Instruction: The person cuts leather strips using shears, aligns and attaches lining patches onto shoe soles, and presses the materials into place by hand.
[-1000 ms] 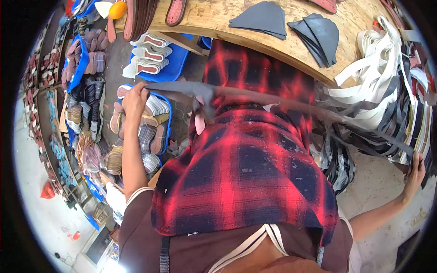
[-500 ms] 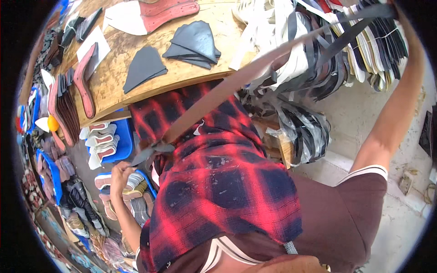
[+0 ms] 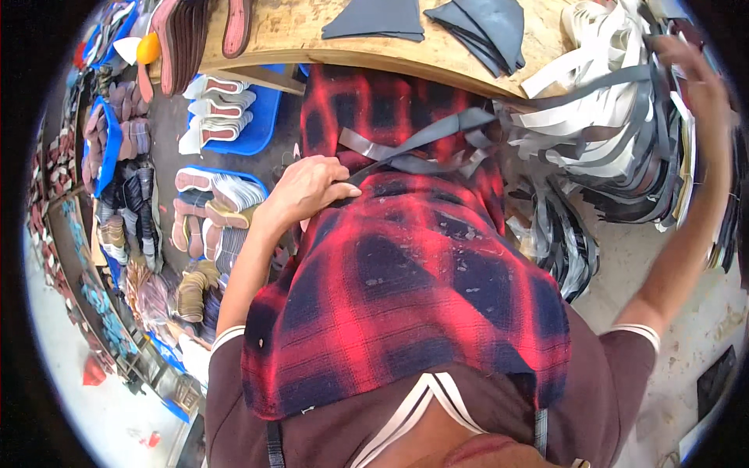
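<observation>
Over my lap, my left hand (image 3: 308, 189) is closed with thumb and fingers pinching the end of a dark grey strip (image 3: 441, 127). The strip runs folded and loose across my red and black checked apron (image 3: 421, 265) toward the table edge. My right hand (image 3: 698, 74) is raised at the far right beside a hanging bundle of white and dark strips (image 3: 593, 132). Motion smears its fingers. Another grey strip (image 3: 601, 81) stretches from the table edge up to near that hand; whether the fingers hold it is unclear.
Grey cut pieces (image 3: 374, 19) and a second dark stack (image 3: 485, 31) lie on the wooden table (image 3: 312, 54). A blue tray (image 3: 261, 125) with stacked sole-shaped pieces stands lower left. More dark strips (image 3: 554, 226) hang under the table at right.
My left hand has come in from the left to my lap. The long brown and grey strips, stretched diagonally before, now lie slack. My right hand has lowered slightly; the view has shifted.
</observation>
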A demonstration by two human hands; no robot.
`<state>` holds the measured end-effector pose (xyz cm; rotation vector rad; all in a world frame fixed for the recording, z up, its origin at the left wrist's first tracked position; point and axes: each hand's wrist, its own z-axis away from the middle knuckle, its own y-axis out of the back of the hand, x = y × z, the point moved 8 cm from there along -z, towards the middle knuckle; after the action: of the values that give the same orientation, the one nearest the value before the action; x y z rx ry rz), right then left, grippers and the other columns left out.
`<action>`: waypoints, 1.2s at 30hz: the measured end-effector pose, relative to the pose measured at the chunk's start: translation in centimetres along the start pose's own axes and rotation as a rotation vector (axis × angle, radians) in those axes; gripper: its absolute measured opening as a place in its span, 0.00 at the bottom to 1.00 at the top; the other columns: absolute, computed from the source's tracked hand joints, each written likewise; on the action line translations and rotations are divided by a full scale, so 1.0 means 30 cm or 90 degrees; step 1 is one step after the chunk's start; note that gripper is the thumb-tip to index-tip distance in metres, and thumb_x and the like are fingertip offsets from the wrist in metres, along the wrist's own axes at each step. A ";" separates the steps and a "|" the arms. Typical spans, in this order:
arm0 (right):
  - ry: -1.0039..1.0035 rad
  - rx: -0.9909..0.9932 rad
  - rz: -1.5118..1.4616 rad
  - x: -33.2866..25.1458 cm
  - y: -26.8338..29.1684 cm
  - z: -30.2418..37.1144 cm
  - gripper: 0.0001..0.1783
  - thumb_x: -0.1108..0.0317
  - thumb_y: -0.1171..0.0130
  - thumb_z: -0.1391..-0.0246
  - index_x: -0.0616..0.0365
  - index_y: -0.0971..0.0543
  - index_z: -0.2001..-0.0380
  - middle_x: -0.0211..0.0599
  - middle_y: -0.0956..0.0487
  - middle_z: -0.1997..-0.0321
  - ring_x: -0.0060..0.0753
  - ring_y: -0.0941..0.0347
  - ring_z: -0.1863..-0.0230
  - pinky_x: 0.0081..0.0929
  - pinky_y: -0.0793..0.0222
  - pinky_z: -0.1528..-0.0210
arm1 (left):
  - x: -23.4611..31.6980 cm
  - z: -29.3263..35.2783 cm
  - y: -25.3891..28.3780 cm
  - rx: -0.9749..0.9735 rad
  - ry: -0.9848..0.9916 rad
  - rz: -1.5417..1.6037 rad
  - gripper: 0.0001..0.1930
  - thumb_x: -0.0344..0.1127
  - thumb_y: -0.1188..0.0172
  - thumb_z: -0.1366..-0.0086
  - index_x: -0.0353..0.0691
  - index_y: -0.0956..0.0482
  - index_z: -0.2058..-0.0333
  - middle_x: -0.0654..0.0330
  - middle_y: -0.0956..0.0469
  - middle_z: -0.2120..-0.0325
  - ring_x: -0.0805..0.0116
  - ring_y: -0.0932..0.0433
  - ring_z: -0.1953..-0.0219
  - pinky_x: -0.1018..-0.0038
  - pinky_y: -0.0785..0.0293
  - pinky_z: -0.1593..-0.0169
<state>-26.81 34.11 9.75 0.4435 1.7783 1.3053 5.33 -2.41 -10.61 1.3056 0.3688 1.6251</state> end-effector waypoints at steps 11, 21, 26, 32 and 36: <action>0.119 -0.191 0.074 -0.402 -0.808 0.210 0.20 0.79 0.50 0.54 0.57 0.26 0.54 0.42 0.23 0.54 0.49 0.23 0.62 0.40 0.27 0.62 | 0.047 -0.083 0.169 0.107 0.046 -0.053 0.27 0.52 0.32 0.51 0.40 0.23 0.58 0.55 0.26 0.66 0.54 0.24 0.64 0.64 0.28 0.61; 0.069 -0.108 -0.101 -0.414 -0.714 0.221 0.20 0.77 0.45 0.55 0.55 0.25 0.55 0.38 0.23 0.52 0.47 0.26 0.52 0.39 0.29 0.54 | 0.159 -0.457 -0.054 0.177 -0.147 0.184 0.23 0.37 0.35 0.46 0.39 0.28 0.52 0.51 0.26 0.62 0.50 0.25 0.59 0.60 0.27 0.59; 0.155 -0.052 -0.165 -0.485 -0.712 0.183 0.18 0.75 0.46 0.51 0.55 0.25 0.53 0.40 0.22 0.52 0.47 0.25 0.53 0.39 0.29 0.54 | 0.277 -0.276 0.131 0.303 -0.238 0.045 0.21 0.26 0.38 0.51 0.42 0.26 0.55 0.57 0.32 0.72 0.57 0.25 0.67 0.64 0.27 0.64; -0.029 -0.301 -0.350 -0.482 -0.697 0.170 0.14 0.61 0.46 0.42 0.63 0.21 0.67 0.41 0.24 0.76 0.34 0.29 0.74 0.29 0.34 0.67 | 0.225 -0.124 0.237 0.420 -0.169 0.009 0.22 0.23 0.39 0.54 0.42 0.23 0.56 0.57 0.32 0.75 0.57 0.28 0.75 0.66 0.30 0.71; -0.016 -0.209 -0.337 -0.496 -0.636 0.204 0.10 0.67 0.42 0.45 0.64 0.21 0.68 0.41 0.25 0.78 0.35 0.29 0.76 0.28 0.35 0.71 | 0.218 -0.057 0.234 0.467 -0.186 -0.133 0.22 0.24 0.40 0.52 0.42 0.21 0.55 0.59 0.34 0.81 0.61 0.30 0.80 0.67 0.33 0.77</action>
<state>-9.73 19.83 -1.54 -0.1856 1.4826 1.1648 0.76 0.16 -2.40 1.9398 0.9417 1.1244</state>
